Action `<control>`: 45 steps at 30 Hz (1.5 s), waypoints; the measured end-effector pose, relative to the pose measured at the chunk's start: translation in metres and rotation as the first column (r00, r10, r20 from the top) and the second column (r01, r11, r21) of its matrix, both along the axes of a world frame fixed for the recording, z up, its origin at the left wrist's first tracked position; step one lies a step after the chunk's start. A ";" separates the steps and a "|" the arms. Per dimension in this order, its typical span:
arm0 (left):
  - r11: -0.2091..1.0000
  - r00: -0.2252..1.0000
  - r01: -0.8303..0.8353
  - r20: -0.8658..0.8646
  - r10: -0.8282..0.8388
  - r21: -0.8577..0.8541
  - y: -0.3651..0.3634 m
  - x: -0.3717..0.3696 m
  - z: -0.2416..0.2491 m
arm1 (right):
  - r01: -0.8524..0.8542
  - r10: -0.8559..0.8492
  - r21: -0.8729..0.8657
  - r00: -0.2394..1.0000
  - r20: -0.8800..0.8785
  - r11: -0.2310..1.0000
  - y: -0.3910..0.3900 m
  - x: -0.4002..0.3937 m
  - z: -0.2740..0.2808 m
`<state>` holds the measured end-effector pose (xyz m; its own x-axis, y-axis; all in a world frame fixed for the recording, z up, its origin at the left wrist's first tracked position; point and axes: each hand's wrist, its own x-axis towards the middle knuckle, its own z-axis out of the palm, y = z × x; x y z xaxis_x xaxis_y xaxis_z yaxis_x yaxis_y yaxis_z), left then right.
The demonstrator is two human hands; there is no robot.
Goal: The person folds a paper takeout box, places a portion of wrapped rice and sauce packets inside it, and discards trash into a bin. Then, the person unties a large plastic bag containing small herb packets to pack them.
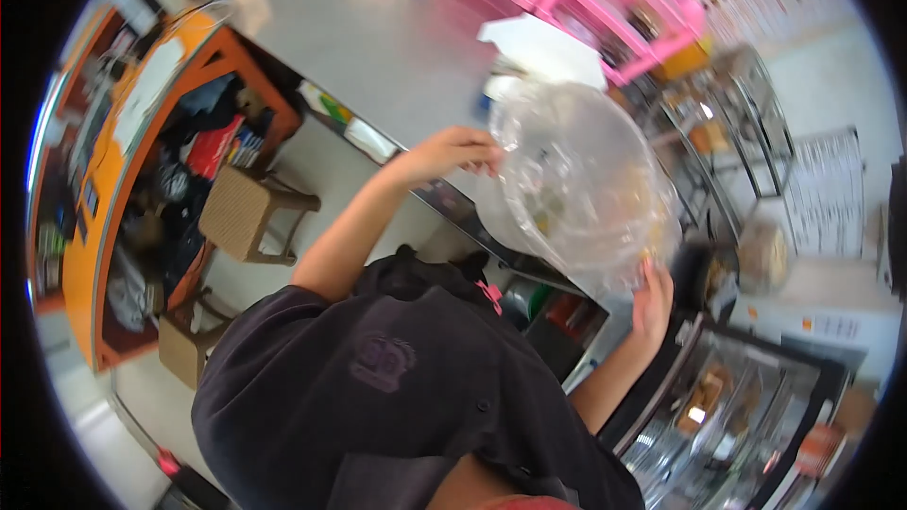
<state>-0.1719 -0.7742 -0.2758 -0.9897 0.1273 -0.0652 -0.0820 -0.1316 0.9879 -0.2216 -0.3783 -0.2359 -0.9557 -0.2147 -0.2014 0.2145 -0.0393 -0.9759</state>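
A clear plastic bag, its mouth spread wide, lines or covers a translucent round container (pixel 586 179) above the metal counter's edge. My left hand (pixel 463 153) pinches the bag's rim on its left side. At the lower right of the rim, my right hand (pixel 652 297) grips the plastic with its fingertips. Small yellowish and dark bits show through the plastic, too blurred to name. Just behind the container lies a white sheet or wrapper (pixel 543 47) on the counter.
The metal counter (pixel 368 28) stretches to the upper left. Pink racks (pixel 605 0) stand at its back. A wire rack (pixel 727 132) and a glass-topped case (pixel 727 406) are on the right. Brown stools (pixel 250 212) and an orange shelf unit (pixel 94 217) stand on the left.
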 end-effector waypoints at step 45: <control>0.651 0.718 -0.555 -0.693 0.060 -0.518 0.066 -0.026 0.068 | 0.380 -0.393 -0.105 0.901 -0.181 0.919 -0.032 0.000 0.018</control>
